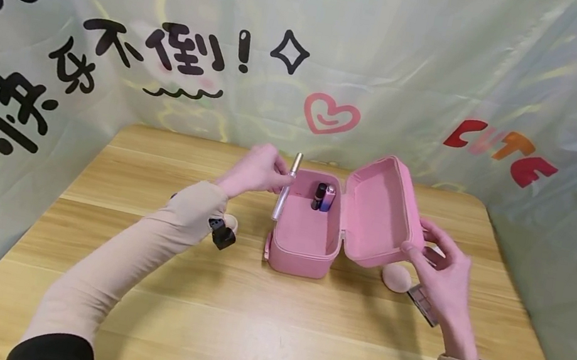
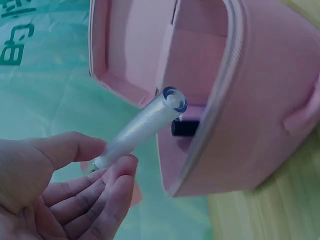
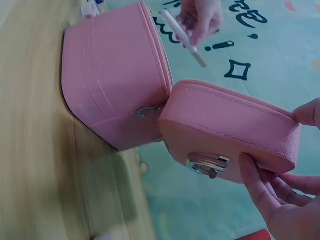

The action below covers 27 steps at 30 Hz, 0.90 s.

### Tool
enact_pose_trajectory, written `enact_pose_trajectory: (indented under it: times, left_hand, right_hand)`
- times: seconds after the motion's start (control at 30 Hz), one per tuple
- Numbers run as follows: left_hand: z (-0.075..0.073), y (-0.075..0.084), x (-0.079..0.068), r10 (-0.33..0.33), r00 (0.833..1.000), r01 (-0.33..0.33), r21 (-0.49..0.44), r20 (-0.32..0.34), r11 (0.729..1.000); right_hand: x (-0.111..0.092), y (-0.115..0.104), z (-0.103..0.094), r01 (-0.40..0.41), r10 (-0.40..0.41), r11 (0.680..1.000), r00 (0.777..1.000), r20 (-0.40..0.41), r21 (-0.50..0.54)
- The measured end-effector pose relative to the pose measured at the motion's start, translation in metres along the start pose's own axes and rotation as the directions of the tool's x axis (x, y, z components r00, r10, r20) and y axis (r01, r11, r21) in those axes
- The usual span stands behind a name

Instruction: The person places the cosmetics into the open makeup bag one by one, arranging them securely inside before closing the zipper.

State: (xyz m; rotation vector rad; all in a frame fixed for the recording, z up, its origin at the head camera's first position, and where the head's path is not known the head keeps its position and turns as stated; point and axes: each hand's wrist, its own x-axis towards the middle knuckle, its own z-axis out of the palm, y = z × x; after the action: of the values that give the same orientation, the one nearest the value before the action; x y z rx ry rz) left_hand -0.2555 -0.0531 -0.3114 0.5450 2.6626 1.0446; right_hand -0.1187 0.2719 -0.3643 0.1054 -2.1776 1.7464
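Note:
A slim silvery cosmetic tube with a gold end [image 1: 283, 195] is pinched between the thumb and fingers of my left hand [image 1: 258, 170], over the left rim of a pink cosmetic case [image 1: 300, 265]. In the left wrist view the tube [image 2: 142, 125] slants up, its round end beside the case opening. My right hand [image 1: 444, 276] grips the outer edge of the case's raised lid [image 1: 381, 208], thumb on the rim; the right wrist view shows the fingers on the lid's outer face near a metal handle [image 3: 207, 164]. Inside the case stand a black tube [image 1: 318, 196] and a purple-blue tube [image 1: 328, 199].
Right of the case, below the lid, lie a round beige sponge [image 1: 396, 278] and a flat palette [image 1: 423, 304], partly behind my right hand. A pale round item [image 1: 229, 223] sits near my left wrist. A printed cloth [image 1: 396, 83] hangs behind the wooden table [image 1: 250, 339].

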Motion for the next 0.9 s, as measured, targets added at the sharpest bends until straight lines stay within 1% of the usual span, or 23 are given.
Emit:
enact_pose_trajectory:
  times: [0.13,0.3,0.4,0.47,0.57,0.63,0.67,0.83,0.9]
  left_hand:
    - [0.006,0.011,0.005,-0.016,0.999,0.012,0.086,0.045,0.996]
    - [0.015,0.023,0.015,-0.056,0.993,0.036,0.179,0.108,0.983]
    - [0.02,0.028,0.021,-0.085,0.986,0.054,0.202,0.145,0.978]
    - [0.024,0.031,0.024,-0.105,0.976,0.068,0.192,0.189,0.979]
    - [0.033,0.033,0.028,-0.129,0.956,0.09,0.152,0.265,0.984]
    - [0.04,0.034,0.031,-0.146,0.944,0.107,0.144,0.296,0.984]
    - [0.044,0.034,0.032,-0.158,0.938,0.119,0.142,0.308,0.983]
    - [0.061,0.035,0.04,-0.236,0.917,0.171,0.218,0.321,0.961]
    - [0.065,0.037,0.042,-0.261,0.907,0.179,0.259,0.331,0.949]
  right_hand:
    - [-0.002,-0.002,0.004,-0.016,0.018,0.998,0.999,-0.027,0.066]
    - [-0.004,-0.002,0.005,-0.02,0.023,0.998,0.999,-0.048,0.062]
    - [-0.004,-0.002,0.006,-0.026,0.029,0.998,0.999,-0.045,0.065]
    - [-0.004,-0.003,0.006,-0.029,0.032,0.997,0.999,-0.043,0.071]
    - [-0.004,-0.003,0.006,-0.029,0.032,0.997,0.999,-0.041,0.073]
    - [-0.004,-0.003,0.006,-0.031,0.034,0.997,0.999,-0.039,0.074]
    - [-0.004,-0.003,0.006,-0.031,0.033,0.997,0.999,-0.041,0.069]
    - [-0.004,-0.002,0.005,-0.034,0.038,0.997,0.998,-0.042,0.073]
    - [-0.004,-0.003,0.005,-0.034,0.038,0.996,0.998,-0.043,0.079]
